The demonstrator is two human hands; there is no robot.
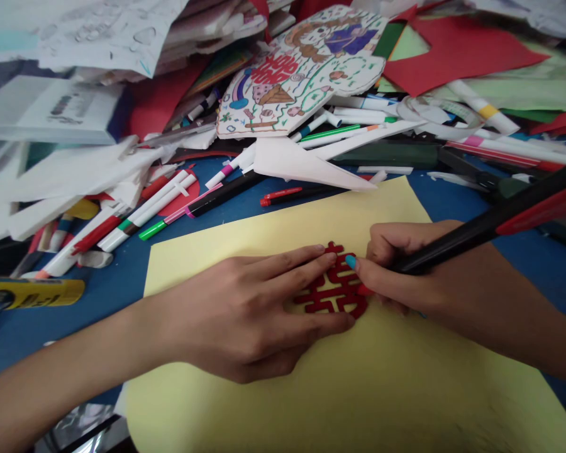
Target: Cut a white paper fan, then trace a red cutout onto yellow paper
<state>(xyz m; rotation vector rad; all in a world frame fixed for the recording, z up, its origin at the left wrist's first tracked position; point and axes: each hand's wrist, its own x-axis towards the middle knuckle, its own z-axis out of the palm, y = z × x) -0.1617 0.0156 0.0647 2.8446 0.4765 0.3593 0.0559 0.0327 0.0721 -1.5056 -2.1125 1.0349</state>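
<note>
My left hand (245,308) lies with fingers stretched out over a red paper cutout (327,294) shaped like a double-happiness character. Its fingertips press on the cutout's top and lower edge, and part of the cutout is hidden beneath them. The cutout lies on a sheet of yellow paper (334,390). In my right hand (424,286) is a long black-and-red pen (457,242), slanting up to the right. My right hand is closed around it at the cutout's right side, where a bit of red shows under the fingers. Whether the tip touches the paper is hidden.
The blue table (117,296) is crowded behind the sheet. Several markers (146,207) and white paper scraps (306,160) lie there. A colourful drawing (306,75) leans on the pile beside red paper (462,53). A yellow glue stick (47,292) lies at left.
</note>
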